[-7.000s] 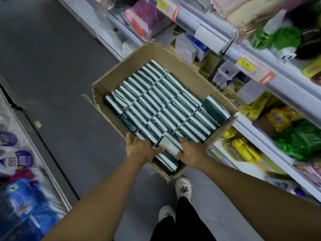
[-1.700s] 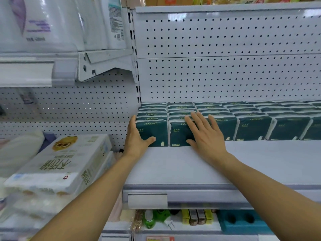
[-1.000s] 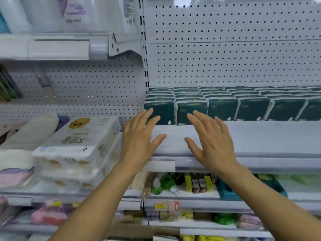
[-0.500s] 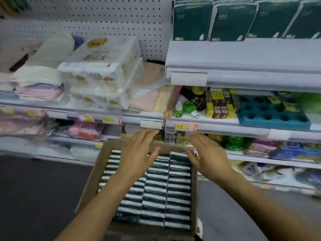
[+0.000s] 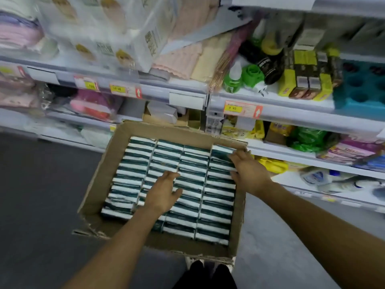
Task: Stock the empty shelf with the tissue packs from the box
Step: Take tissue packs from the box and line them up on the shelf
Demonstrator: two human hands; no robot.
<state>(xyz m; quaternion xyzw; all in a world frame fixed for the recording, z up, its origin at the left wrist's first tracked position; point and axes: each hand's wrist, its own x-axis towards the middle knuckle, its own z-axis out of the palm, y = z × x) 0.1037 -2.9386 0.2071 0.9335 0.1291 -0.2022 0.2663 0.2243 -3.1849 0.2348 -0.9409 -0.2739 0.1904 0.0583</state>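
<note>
From the head view, I am looking down into the box (image 5: 98, 184), which is sitting on the dark floor (image 5: 41, 195) at the centre of the frame, just in front of the low shelves (image 5: 291, 113) running across the top and right. The packs (image 5: 135, 163) are filling it on edge in four columns, dark green bands and white edges showing, with a bare strip of cardboard along the near side. My left hand (image 5: 164, 193) is hovering over the second and third columns near the middle, fingers straight and spread, holding nothing. My right hand (image 5: 249, 172) is reaching over the rightmost column at its far end, close to the box's right wall; the fingers are loosely bent above the packs, and that grip is not closing on anything that I can see, though blur is hiding whether the fingertips are touching.

The step in hand, as I am judging it, is reaching in for another batch. Next, I am thinking both hands need to drop onto one column, squeeze several packs from either end, and lift them out level toward the shelf, which is not showing here.
</note>
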